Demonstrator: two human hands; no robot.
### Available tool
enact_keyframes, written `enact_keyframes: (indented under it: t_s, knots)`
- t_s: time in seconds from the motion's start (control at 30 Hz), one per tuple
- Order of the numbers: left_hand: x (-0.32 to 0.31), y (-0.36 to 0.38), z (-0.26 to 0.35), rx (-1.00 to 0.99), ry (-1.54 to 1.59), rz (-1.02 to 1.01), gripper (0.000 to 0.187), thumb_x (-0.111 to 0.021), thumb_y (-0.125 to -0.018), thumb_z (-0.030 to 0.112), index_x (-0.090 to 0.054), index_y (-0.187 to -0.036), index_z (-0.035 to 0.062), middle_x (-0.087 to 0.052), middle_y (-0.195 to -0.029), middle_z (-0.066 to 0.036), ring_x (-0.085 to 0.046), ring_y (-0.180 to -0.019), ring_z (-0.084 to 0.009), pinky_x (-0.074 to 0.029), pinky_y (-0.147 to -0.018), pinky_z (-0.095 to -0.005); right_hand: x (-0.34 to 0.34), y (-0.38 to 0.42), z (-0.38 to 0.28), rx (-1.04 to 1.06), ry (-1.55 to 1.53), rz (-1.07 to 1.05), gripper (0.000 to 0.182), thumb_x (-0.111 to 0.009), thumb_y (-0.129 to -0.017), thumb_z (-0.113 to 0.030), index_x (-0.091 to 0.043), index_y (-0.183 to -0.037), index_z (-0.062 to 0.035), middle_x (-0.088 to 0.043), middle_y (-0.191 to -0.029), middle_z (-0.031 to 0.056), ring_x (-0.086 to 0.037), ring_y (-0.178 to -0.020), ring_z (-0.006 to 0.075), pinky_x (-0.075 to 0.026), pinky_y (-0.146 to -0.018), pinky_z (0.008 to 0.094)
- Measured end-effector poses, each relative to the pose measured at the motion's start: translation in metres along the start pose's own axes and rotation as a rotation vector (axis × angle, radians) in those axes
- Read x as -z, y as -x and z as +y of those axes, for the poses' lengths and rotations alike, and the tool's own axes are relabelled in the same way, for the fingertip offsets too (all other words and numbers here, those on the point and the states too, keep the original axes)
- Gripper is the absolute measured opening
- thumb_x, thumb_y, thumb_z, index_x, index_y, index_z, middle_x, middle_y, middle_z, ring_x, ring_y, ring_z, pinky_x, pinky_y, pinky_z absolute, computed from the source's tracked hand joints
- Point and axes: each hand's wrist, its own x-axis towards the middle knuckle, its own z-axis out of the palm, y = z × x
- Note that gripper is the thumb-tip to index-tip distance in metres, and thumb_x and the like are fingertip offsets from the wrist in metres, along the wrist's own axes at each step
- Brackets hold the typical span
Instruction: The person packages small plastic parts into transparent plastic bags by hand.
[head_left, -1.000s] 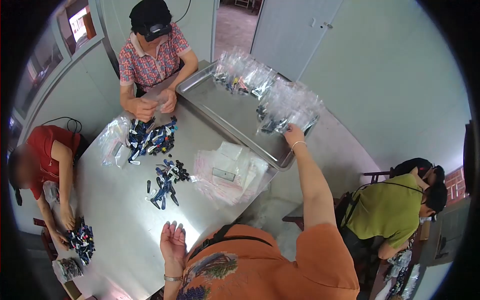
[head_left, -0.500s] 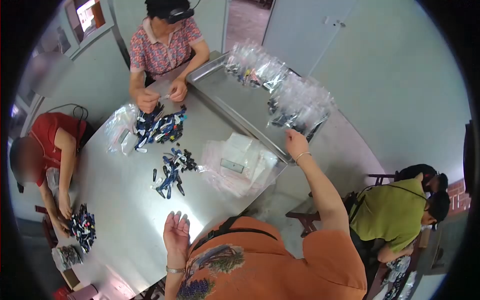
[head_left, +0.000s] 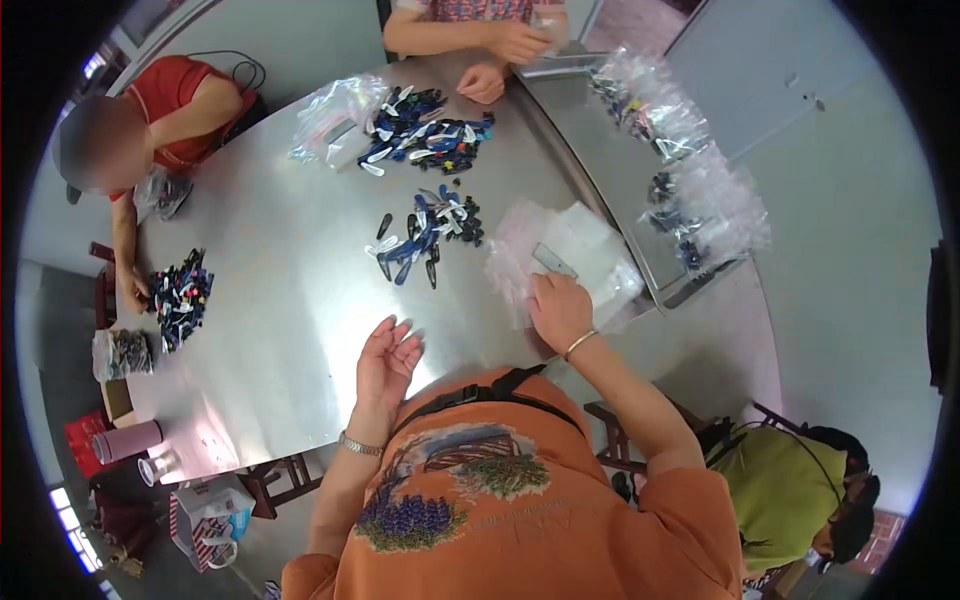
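My left hand (head_left: pixel 388 362) is held palm up near the table's front edge, fingers loosely bent and apart, nothing in it. My right hand (head_left: pixel 562 315) is down on a stack of clear plastic bags (head_left: pixel 600 245), its bent fingers right at the end of a small grey block (head_left: pixel 553 262) that lies on the bags. Those fingertips are partly hidden, and I cannot tell what they grip. Beyond my left hand is a small heap of hair clips (head_left: pixel 428 232), dark blue, black and white.
A metal tray (head_left: pixel 590 150) holds filled clear bags (head_left: pixel 710 200) at right. A larger clip heap (head_left: pixel 425 135) lies before a co-worker's hands (head_left: pixel 500 60). Another person in red (head_left: pixel 190 100) works by a clip pile (head_left: pixel 182 300). A pink cup (head_left: pixel 128 440) stands front left.
My right hand has come back from the tray to the bag stack. My left hand stays palm up near the table edge. The view has shifted; the co-worker opposite has moved one hand toward the tray.
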Motion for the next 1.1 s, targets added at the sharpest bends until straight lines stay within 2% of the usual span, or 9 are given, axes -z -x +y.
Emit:
enact_keyframes:
  t_s: [0.17, 0.27, 0.43, 0.57, 0.63, 0.73, 0.87, 0.93, 1.1]
  knots:
    - [0.002, 0.0, -0.001, -0.007, -0.01, -0.009, 0.02, -0.049, -0.091, 0.012, -0.055, -0.109, 0.0046, -0.067, -0.097, -0.012, -0.067, -0.082, -0.0247, -0.056, -0.072, -0.0347, -0.008, -0.005, 0.012, -0.067, -0.071, 0.149, 0.018, -0.057, -0.078, -0.017, -0.06, -0.093, -0.0081, -0.06, -0.09, 0.0106, -0.056, -0.086, 0.0307, -0.047, -0.071, 0.0418]
    - [0.0, -0.001, -0.001, 0.009, -0.023, 0.008, 0.021, -0.049, -0.091, 0.013, -0.055, -0.109, 0.0046, -0.067, -0.097, -0.012, -0.067, -0.082, -0.025, -0.056, -0.073, -0.0355, 0.005, -0.018, 0.022, -0.09, 0.156, 0.339, 0.018, -0.057, -0.078, -0.018, -0.06, -0.093, -0.008, -0.061, -0.09, 0.0092, -0.057, -0.086, 0.0304, -0.047, -0.071, 0.042]
    - [0.003, -0.003, -0.001, 0.012, -0.023, -0.008, 0.022, -0.048, -0.091, 0.012, -0.054, -0.11, 0.0042, -0.066, -0.099, -0.014, -0.067, -0.083, -0.0263, -0.057, -0.072, -0.0364, -0.005, -0.018, 0.037, -0.162, 0.26, -0.036, 0.023, -0.057, -0.08, -0.021, -0.06, -0.1, -0.0087, -0.059, -0.094, 0.0087, -0.056, -0.09, 0.0281, -0.045, -0.073, 0.0426]
    - [0.001, -0.003, -0.002, 0.008, -0.03, 0.023, 0.022, -0.048, -0.09, 0.012, -0.054, -0.11, 0.004, -0.066, -0.098, -0.014, -0.067, -0.083, -0.0263, -0.057, -0.072, -0.0363, -0.001, -0.024, 0.048, -0.184, 0.099, 0.076, 0.025, -0.058, -0.08, -0.022, -0.061, -0.101, -0.0093, -0.06, -0.094, 0.0079, -0.056, -0.091, 0.0276, -0.046, -0.072, 0.0429]
    - [0.004, -0.004, -0.001, 0.011, -0.031, -0.021, 0.023, -0.049, -0.09, 0.011, -0.054, -0.111, 0.0038, -0.066, -0.098, -0.014, -0.067, -0.083, -0.0261, -0.057, -0.072, -0.036, 0.011, -0.038, 0.046, -0.236, 0.263, 0.26, 0.018, -0.058, -0.079, -0.022, -0.063, -0.089, -0.0078, -0.062, -0.09, 0.0106, -0.059, -0.086, 0.0301, -0.048, -0.071, 0.0432]
    - [0.0, -0.002, 0.0, 0.017, -0.036, -0.004, 0.024, -0.05, -0.089, 0.011, -0.053, -0.111, 0.0038, -0.066, -0.098, -0.014, -0.067, -0.083, -0.0262, -0.057, -0.072, -0.0363, 0.006, -0.05, 0.055, -0.315, 0.346, 0.029, 0.016, -0.06, -0.078, -0.023, -0.066, -0.084, -0.0095, -0.063, -0.086, 0.0098, -0.06, -0.084, 0.0293, -0.047, -0.071, 0.0432]
    - [0.0, -0.001, 0.0, 0.016, -0.03, -0.008, 0.025, -0.05, -0.089, 0.011, -0.052, -0.112, 0.0031, -0.065, -0.099, -0.015, -0.067, -0.082, -0.0266, -0.057, -0.073, -0.0365, 0.001, -0.049, 0.059, -0.316, 0.317, 0.043, 0.015, -0.061, -0.077, -0.024, -0.068, -0.082, -0.0108, -0.063, -0.082, 0.0085, -0.061, -0.078, 0.0276, -0.047, -0.07, 0.0421]
    - [-0.001, -0.001, 0.001, 0.013, -0.035, 0.006, 0.025, -0.05, -0.089, 0.011, -0.051, -0.112, 0.0032, -0.065, -0.099, -0.015, -0.067, -0.082, -0.0267, -0.057, -0.073, -0.0363, 0.008, -0.045, 0.054, -0.248, 0.192, 0.274, 0.013, -0.062, -0.077, -0.022, -0.068, -0.083, -0.0115, -0.063, -0.08, 0.0074, -0.061, -0.076, 0.0271, -0.047, -0.069, 0.0413]
    - [-0.009, -0.002, 0.003, 0.034, -0.053, 0.047, 0.024, -0.049, -0.09, 0.011, -0.051, -0.113, 0.0035, -0.065, -0.097, -0.014, -0.067, -0.08, -0.0267, -0.057, -0.072, -0.0362, 0.039, -0.045, 0.037, -0.086, 0.08, 0.484, 0.007, -0.064, -0.077, -0.013, -0.066, -0.082, -0.0082, -0.063, -0.081, 0.0085, -0.061, -0.075, 0.0275, -0.046, -0.065, 0.0385]
